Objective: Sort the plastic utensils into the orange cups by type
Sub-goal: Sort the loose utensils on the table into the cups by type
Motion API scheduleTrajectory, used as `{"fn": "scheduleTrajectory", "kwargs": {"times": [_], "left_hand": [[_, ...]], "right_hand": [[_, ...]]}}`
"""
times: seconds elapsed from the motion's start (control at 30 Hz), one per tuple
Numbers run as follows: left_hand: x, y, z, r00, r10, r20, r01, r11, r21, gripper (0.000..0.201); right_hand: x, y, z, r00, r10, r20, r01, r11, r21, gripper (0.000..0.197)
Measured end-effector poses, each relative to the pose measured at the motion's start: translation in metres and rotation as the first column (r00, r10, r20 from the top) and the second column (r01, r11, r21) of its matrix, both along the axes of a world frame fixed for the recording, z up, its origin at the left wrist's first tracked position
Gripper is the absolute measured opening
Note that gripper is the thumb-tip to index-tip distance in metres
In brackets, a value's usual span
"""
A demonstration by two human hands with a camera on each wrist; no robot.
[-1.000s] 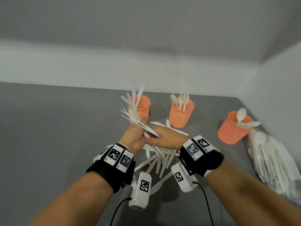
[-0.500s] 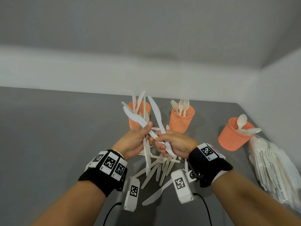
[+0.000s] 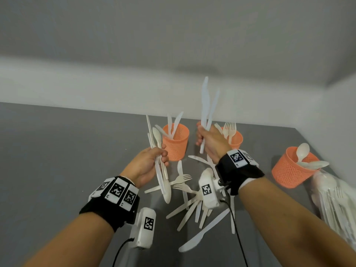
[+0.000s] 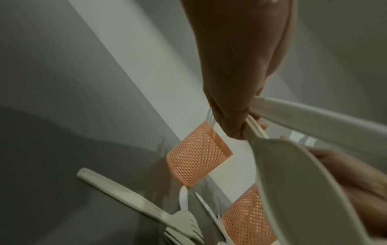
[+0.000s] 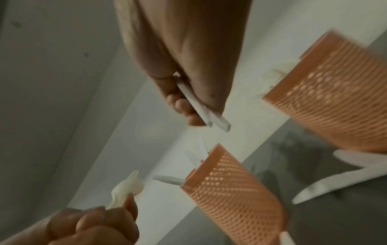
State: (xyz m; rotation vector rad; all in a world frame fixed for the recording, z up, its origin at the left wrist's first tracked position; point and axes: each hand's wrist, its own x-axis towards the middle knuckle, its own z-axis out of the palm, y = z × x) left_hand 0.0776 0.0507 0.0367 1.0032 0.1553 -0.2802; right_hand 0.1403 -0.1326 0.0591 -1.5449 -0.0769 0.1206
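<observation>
My left hand [image 3: 152, 160] grips a mixed bundle of utensils [image 3: 160, 170], spoons among them, held upright left of the knife cup [image 3: 175, 141]. My right hand [image 3: 209, 141] grips two white knives [image 3: 207, 106] with blades pointing up, between the knife cup and the fork cup [image 3: 234, 139]. The spoon cup [image 3: 290, 168] stands at the right. A loose pile of forks and knives [image 3: 192, 205] lies on the grey table below both hands. In the right wrist view the knife handles [image 5: 201, 106] stick out under my curled fingers.
A clear bag of spare utensils [image 3: 335, 201] lies at the table's right edge by the wall. One white knife [image 3: 204, 232] lies nearest me. The grey table [image 3: 57, 160] stretches to the left. White walls close the back and right.
My hands have come apart. The right hand pulled two knives out of the bundle and lifted them up and right; the left hand keeps the other utensils, now upright.
</observation>
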Motion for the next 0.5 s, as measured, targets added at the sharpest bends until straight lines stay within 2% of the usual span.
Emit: {"fn": "scheduleTrajectory", "kwargs": {"times": [0.07,0.2,0.3,0.37,0.4,0.5], "left_hand": [[-0.001,0.004,0.000,1.000,0.016,0.000,-0.016,1.000,0.007,0.015],[-0.001,0.007,0.006,1.000,0.004,0.018,-0.005,0.999,0.054,0.018],[0.003,0.011,0.009,0.999,-0.016,0.036,0.013,0.997,0.076,0.018],[0.006,0.011,0.013,0.999,-0.007,0.047,0.003,0.996,0.084,0.020],[0.008,0.012,0.014,0.999,0.000,0.051,-0.005,0.997,0.083,0.021],[0.015,0.013,0.017,0.998,0.032,0.056,-0.036,0.997,0.070,0.022]], "right_hand": [[0.012,0.018,0.001,0.989,-0.103,0.106,0.102,0.995,0.010,0.015],[0.030,0.046,-0.002,0.963,-0.181,0.202,0.169,0.983,0.072,0.017],[0.041,0.059,-0.009,0.959,-0.189,0.212,0.194,0.981,-0.005,0.018],[0.044,0.060,-0.013,0.974,-0.138,0.179,0.153,0.985,-0.075,0.009],[0.046,0.060,-0.015,0.984,-0.105,0.144,0.121,0.986,-0.114,0.013],[0.046,0.055,-0.011,0.992,-0.068,0.105,0.089,0.972,-0.216,0.051]]}}
